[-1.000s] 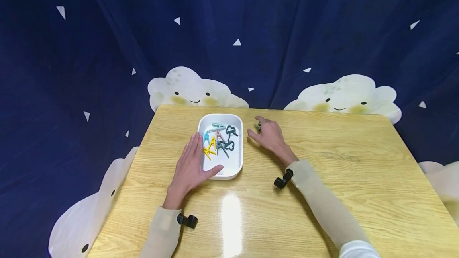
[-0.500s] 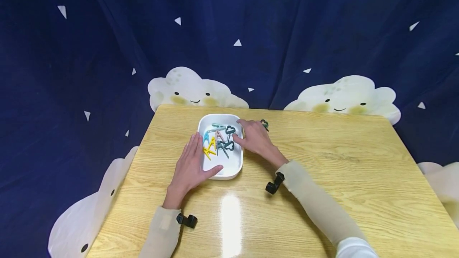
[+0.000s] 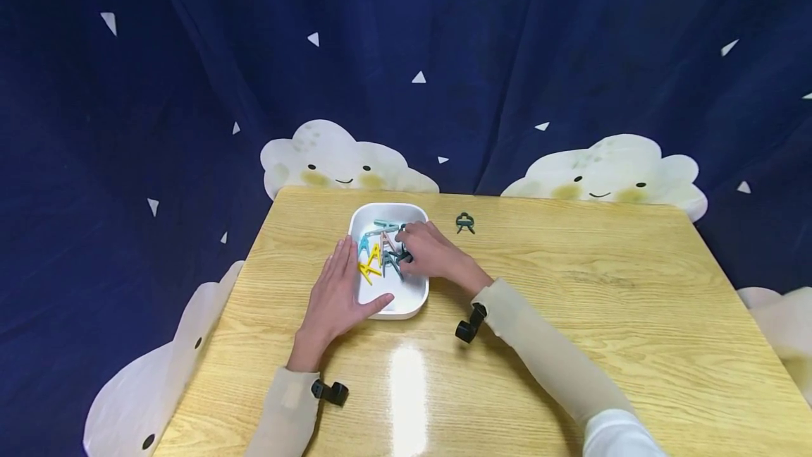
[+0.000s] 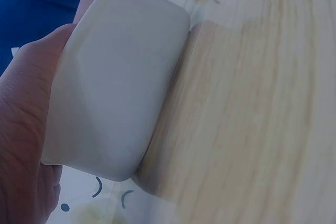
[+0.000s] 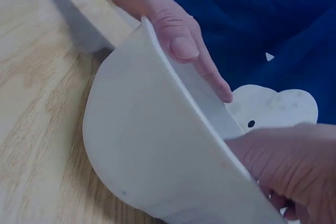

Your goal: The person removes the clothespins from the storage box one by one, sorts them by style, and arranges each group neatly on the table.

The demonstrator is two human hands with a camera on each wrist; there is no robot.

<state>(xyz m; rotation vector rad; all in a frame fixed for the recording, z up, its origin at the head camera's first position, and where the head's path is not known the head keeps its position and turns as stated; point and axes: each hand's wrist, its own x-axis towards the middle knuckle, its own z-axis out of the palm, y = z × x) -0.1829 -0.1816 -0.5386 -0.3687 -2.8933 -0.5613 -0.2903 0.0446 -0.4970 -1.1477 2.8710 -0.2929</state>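
A white tray (image 3: 393, 309) on the table holds several plastic clips: yellow clips (image 3: 370, 272), a light blue clip (image 3: 364, 244), a pink clip (image 3: 385, 240), pale teal ones and dark green ones. My left hand (image 3: 334, 295) rests along the tray's left rim, fingers straight, thumb stretched over the front corner. Over the tray's right wall reaches my right hand (image 3: 431, 251), its fingertips and thumb spread apart around a dark green clip (image 3: 404, 257). In the right wrist view the tray's wall (image 5: 152, 140) hides the fingertips.
One dark green clip (image 3: 465, 223) stands on the wooden table (image 3: 571, 302), right of the tray near the back edge. A dark blue curtain (image 3: 380, 55) with white clouds hangs behind the table. Both wrists carry black cameras.
My right hand has left the dark green clip on the table at right and moved left into the tray. The left hand and the tray stay where they were.
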